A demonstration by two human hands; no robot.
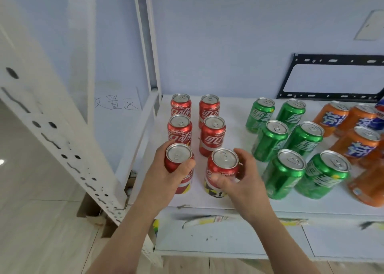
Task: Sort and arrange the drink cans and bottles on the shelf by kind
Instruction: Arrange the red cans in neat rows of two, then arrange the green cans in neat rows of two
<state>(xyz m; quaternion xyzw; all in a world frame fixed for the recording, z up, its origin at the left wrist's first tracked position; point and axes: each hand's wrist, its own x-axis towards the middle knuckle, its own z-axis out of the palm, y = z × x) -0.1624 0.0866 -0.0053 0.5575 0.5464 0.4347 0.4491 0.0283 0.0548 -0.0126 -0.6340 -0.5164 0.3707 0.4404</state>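
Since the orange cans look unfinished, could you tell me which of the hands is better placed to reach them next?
Probably the right hand: it grips the front red can beside the green cans, nearer the orange cans than the left hand.

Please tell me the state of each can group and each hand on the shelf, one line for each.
Red cans: six, upright, sealed, two columns.
Green cans: six, upright, sealed, two columns.
Orange cans: upright, sealed, partly out of view.
Blue can: at the right edge, mostly cut off.
Left hand: grip around the front left red can.
Right hand: grip around the front right red can.
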